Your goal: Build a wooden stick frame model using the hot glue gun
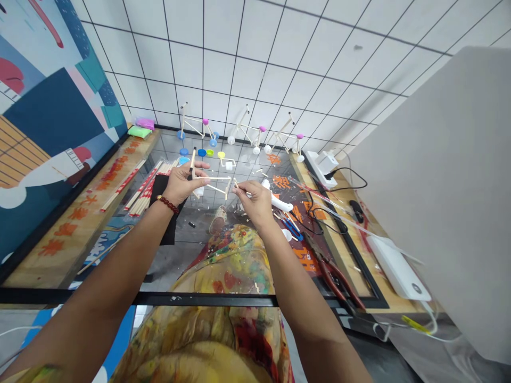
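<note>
On my feed the left hand holds a stick frame, the right hand pinches a small stick beside it; I see three stick models at twelve o'clock, pliers at four.

On my feed, a painted mural filled the upper left, a white tiled wall the top. I saw a pale panel far right, a power strip right of centre, and a white box-shaped device lower right.
</note>
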Demonstrator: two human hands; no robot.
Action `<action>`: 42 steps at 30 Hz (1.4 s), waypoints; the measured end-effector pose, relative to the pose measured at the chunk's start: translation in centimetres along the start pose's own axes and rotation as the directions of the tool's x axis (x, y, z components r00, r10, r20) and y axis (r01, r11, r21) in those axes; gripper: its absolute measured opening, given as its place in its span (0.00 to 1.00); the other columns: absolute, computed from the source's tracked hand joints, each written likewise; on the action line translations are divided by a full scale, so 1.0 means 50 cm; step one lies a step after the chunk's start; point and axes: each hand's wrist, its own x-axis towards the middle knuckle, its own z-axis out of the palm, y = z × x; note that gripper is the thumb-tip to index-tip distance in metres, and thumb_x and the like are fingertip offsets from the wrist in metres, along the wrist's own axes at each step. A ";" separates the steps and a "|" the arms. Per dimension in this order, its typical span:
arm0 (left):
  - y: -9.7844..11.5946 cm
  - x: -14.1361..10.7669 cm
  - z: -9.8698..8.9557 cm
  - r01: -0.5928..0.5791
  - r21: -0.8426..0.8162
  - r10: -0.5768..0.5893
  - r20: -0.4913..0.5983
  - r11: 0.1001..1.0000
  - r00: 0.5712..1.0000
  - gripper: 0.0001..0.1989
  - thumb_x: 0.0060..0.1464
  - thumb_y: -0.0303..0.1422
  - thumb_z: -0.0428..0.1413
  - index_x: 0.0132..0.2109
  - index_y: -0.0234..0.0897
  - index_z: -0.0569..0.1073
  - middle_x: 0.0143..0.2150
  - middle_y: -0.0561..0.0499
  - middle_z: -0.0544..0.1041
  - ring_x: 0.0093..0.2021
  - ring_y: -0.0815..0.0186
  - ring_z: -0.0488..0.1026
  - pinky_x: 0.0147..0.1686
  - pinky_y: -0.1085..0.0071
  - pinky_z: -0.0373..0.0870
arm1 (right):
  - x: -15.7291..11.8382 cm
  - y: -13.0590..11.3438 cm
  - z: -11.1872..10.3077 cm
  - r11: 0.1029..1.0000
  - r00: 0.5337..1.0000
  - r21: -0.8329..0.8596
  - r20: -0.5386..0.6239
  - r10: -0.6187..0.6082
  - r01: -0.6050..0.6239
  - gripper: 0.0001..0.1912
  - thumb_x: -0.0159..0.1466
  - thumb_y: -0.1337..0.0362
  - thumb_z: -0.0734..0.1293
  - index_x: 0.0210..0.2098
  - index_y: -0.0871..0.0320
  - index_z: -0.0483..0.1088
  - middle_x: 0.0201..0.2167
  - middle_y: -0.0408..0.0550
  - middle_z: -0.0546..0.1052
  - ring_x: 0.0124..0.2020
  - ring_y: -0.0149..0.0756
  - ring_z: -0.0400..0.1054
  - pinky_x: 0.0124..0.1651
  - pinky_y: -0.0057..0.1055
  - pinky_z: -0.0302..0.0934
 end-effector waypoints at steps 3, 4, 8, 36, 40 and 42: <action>0.003 -0.002 0.004 -0.004 0.031 0.003 0.035 0.999 0.999 0.11 0.38 0.38 0.72 0.26 0.38 0.80 0.46 0.44 0.82 0.45 0.52 0.78 0.46 0.57 0.75 | 0.002 0.002 0.002 1.000 1.000 0.008 0.010 0.019 -0.019 0.12 0.67 0.55 0.67 0.34 0.52 0.80 0.36 0.48 0.82 0.39 0.40 0.76 0.46 0.37 0.69; 0.004 -0.003 0.006 -0.011 0.043 0.009 0.042 0.999 0.999 0.11 0.39 0.37 0.72 0.27 0.38 0.80 0.46 0.44 0.82 0.45 0.52 0.78 0.46 0.58 0.74 | 0.003 0.002 0.003 1.000 1.000 0.017 0.014 0.019 -0.019 0.11 0.67 0.56 0.67 0.34 0.52 0.80 0.36 0.48 0.82 0.39 0.40 0.75 0.46 0.37 0.69; 0.007 -0.005 0.011 -0.032 0.066 0.029 0.033 0.997 0.999 0.10 0.40 0.37 0.71 0.27 0.38 0.80 0.46 0.45 0.82 0.47 0.53 0.78 0.49 0.58 0.73 | 0.003 0.005 0.005 0.999 1.000 0.030 0.027 0.014 -0.015 0.10 0.66 0.57 0.68 0.34 0.53 0.80 0.36 0.49 0.81 0.39 0.40 0.75 0.47 0.36 0.68; 0.007 -0.004 0.009 -0.073 0.127 0.066 0.055 0.989 0.996 0.11 0.42 0.39 0.69 0.28 0.37 0.79 0.47 0.44 0.82 0.46 0.55 0.78 0.48 0.58 0.74 | 0.000 0.018 0.009 0.980 0.995 0.190 0.069 -0.065 0.051 0.12 0.69 0.59 0.63 0.41 0.52 0.79 0.50 0.50 0.82 0.54 0.44 0.76 0.60 0.45 0.68; 0.010 -0.005 0.007 -0.068 0.123 0.058 0.079 0.990 0.995 0.11 0.42 0.40 0.69 0.28 0.37 0.79 0.47 0.44 0.82 0.47 0.54 0.78 0.47 0.59 0.74 | 0.001 0.021 0.010 0.969 0.997 0.246 0.062 -0.041 0.025 0.11 0.67 0.59 0.65 0.40 0.52 0.80 0.48 0.48 0.83 0.53 0.44 0.77 0.59 0.44 0.69; 0.011 -0.004 0.006 -0.072 0.119 0.062 0.085 0.990 0.994 0.11 0.42 0.40 0.69 0.28 0.37 0.79 0.47 0.44 0.82 0.47 0.54 0.78 0.47 0.58 0.74 | 0.001 0.024 0.011 0.956 0.998 0.295 0.068 -0.019 -0.002 0.10 0.66 0.58 0.66 0.39 0.52 0.81 0.48 0.47 0.83 0.52 0.44 0.77 0.59 0.44 0.69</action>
